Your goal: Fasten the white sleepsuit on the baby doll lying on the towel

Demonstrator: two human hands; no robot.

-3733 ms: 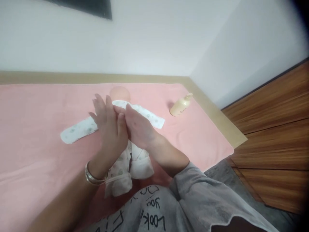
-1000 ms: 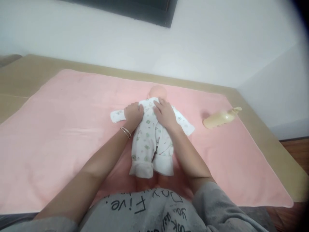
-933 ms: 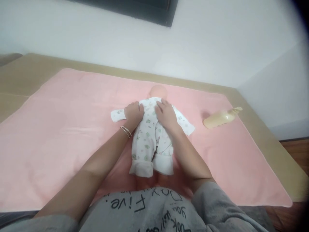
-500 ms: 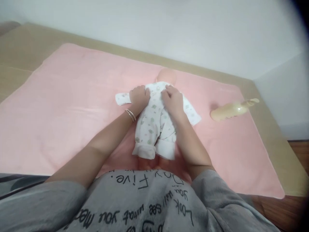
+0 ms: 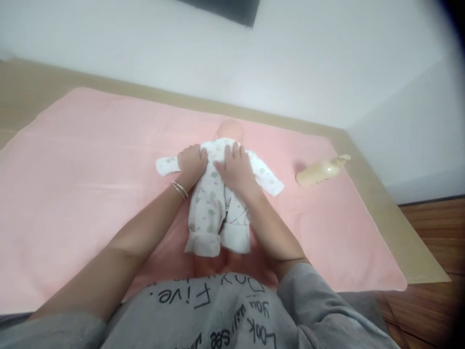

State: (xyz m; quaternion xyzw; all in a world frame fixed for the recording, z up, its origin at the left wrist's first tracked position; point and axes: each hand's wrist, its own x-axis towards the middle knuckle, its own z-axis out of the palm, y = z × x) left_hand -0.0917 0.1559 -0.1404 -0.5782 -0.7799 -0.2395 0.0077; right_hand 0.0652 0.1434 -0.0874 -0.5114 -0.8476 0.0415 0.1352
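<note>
A baby doll (image 5: 229, 130) in a white printed romper (image 5: 210, 213) lies on its back on a pink blanket (image 5: 80, 160), head pointing away from me. My left hand (image 5: 191, 163), with bangles at the wrist, rests curled over the doll's left shoulder and sleeve. My right hand (image 5: 235, 168) lies flat on the doll's chest, fingers together and pointing toward the head. Both palms press on the romper. The doll's bare feet stick out of the romper legs near my body.
A cream pump bottle (image 5: 321, 172) lies on its side on the blanket, right of the doll. The blanket covers a tan table (image 5: 407, 242) set against white walls. Wooden floor (image 5: 436, 232) shows at right. A dark frame (image 5: 232, 7) hangs on the wall.
3.7 s ago my hands were rubbing together above the doll; they now rest on its chest and shoulder. Over the last second only the camera view shifted; the hands stayed put.
</note>
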